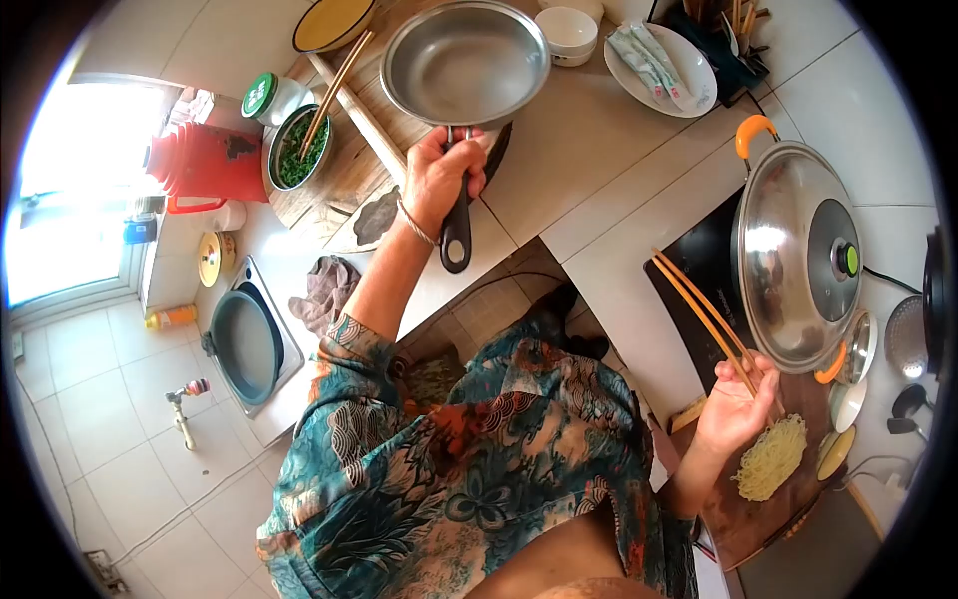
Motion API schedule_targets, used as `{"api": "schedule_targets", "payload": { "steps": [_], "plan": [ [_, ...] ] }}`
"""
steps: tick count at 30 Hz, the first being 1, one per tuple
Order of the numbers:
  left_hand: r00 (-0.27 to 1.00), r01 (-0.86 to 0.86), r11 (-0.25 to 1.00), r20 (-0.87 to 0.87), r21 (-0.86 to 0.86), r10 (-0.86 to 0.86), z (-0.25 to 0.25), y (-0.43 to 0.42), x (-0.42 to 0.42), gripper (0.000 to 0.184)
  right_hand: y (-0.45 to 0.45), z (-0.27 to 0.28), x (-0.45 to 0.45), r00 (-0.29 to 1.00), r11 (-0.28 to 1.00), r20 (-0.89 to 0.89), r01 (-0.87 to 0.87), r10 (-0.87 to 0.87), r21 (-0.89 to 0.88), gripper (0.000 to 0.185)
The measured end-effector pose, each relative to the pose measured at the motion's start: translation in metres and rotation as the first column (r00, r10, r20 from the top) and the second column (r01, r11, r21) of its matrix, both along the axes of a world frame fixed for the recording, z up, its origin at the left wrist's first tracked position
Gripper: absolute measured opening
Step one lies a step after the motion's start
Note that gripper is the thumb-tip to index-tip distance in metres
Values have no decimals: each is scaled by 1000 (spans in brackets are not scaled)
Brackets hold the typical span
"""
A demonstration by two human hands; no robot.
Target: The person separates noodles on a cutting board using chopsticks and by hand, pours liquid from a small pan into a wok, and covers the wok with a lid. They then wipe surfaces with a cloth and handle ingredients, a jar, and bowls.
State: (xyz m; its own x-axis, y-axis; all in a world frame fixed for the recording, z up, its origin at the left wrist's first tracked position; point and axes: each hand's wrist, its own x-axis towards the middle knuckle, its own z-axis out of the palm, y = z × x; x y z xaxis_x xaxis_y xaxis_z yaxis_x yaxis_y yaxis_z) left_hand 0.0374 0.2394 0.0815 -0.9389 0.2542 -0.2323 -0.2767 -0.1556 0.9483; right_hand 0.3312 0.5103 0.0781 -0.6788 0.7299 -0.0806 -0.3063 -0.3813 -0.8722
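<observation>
My left hand (439, 178) is wrapped round the black handle of a small steel frying pan (461, 62), which looks bare inside. The pan is over the counter, beside a round wooden board (309, 215). In my right hand (736, 404) is a pair of long wooden chopsticks (702, 311), tips pointing up and left over the black cooktop (694, 265). Just beyond that hand stands a lidded wok (788, 260) with orange handles. Pale shredded strands or noodles (771, 459) lie heaped on a brown cutting board (743, 519) beside my right wrist.
A bowl of chopped greens (299, 150) with chopsticks in it stands by a green-lidded jar (274, 98) and a red thermos (210, 162). An oval plate (689, 55) holds wrapped packets. A grey basin (244, 349) sits in the sink at left, near a crumpled cloth (326, 293).
</observation>
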Motion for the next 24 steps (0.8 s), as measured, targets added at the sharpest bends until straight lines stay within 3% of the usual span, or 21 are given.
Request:
{"api": "schedule_targets", "payload": {
  "steps": [8, 11, 13, 15, 17, 19, 21, 23, 24],
  "plan": [
    [995, -102, 992, 24, 69, 101, -17, -18, -33, 12, -15, 6, -20, 999, 999, 25, -43, 42, 25, 28],
    [999, -41, 998, -15, 41, 42, -21, -27, -46, 11, -21, 9, -29, 994, 993, 9, -111, 111, 29, 30],
    [999, -4, 998, 50, 60, 1, -12, -35, -46, 20, -25, 8, -32, 992, 992, 1, -126, 126, 23, 30],
    [993, 33, 998, 112, -47, -28, 10, -42, -32, 30, -28, 10, -33, 989, 989, 1, -148, 148, 28, 30],
    [992, -48, 957, -128, -285, 12, 13, -66, -11, 34, -28, 10, -33, 981, 979, 9, -195, 195, 57, 28],
    [910, -272, 898, -395, -346, 123, 20, -96, 20, 34, -29, 9, -34, 982, 980, 34, -188, 187, 64, 26],
    [763, -575, 701, -586, -421, 274, 3, -139, 45, 29, -26, 4, -34, 982, 981, 55, -184, 181, 61, 26],
    [635, -760, 341, -744, -553, 209, -45, -207, 64, 31, -24, 3, -35, 977, 976, 54, -208, 205, 68, 26],
    [679, -734, 78, -730, -675, 69, -72, -242, 76, 39, -23, 3, -36, 977, 975, 53, -211, 207, 73, 26]
  ]
}}
